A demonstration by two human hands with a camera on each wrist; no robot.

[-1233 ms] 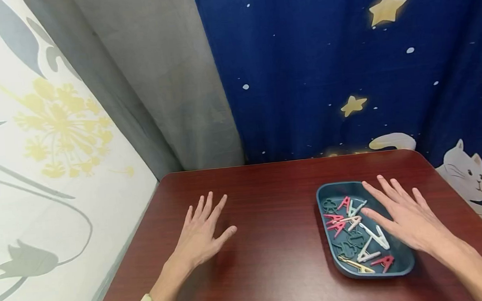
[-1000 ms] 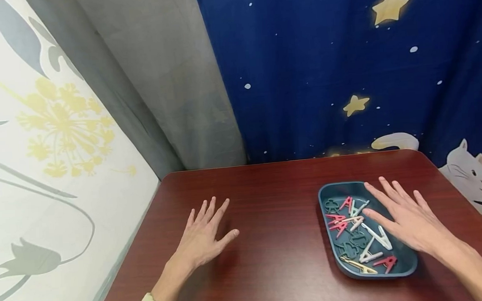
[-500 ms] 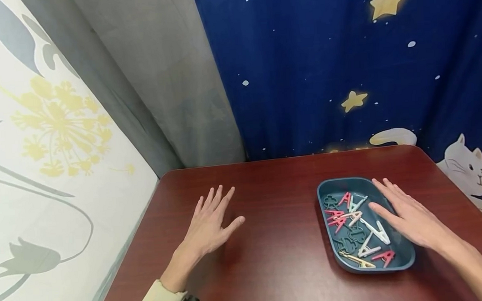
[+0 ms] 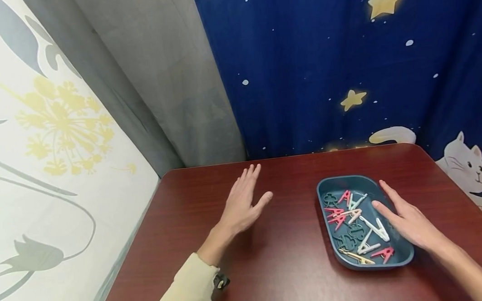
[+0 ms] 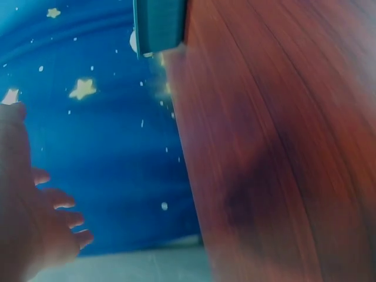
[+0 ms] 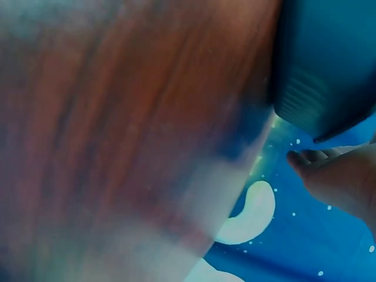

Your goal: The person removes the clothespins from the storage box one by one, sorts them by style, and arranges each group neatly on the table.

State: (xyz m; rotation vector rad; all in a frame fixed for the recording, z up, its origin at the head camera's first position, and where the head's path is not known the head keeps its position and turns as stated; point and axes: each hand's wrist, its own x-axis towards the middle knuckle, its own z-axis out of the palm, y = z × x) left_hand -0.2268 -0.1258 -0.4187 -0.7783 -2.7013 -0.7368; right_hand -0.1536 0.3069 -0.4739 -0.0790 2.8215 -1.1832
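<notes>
A dark blue plastic tray stands on the right of the table. In it lie several clothespins: a red clothespin, a white clothespin and a yellow one among them, besides some dark green openwork shapes. My right hand is at the tray's right side, fingers straight, thumb reaching over the rim; its other fingers are partly hidden. My left hand is held above the middle of the table, fingers straight and thumb apart, holding nothing. In the left wrist view the left hand is away from the tray.
The reddish-brown wooden table carries the tray. A blue star-patterned curtain and a grey curtain hang behind its far edge. On the left is a white wall with printed flowers.
My left hand has moved right and farther forward over the table. My right hand has turned onto its side and shifted slightly right, towards the tray's right wall. The tray's contents look unchanged.
</notes>
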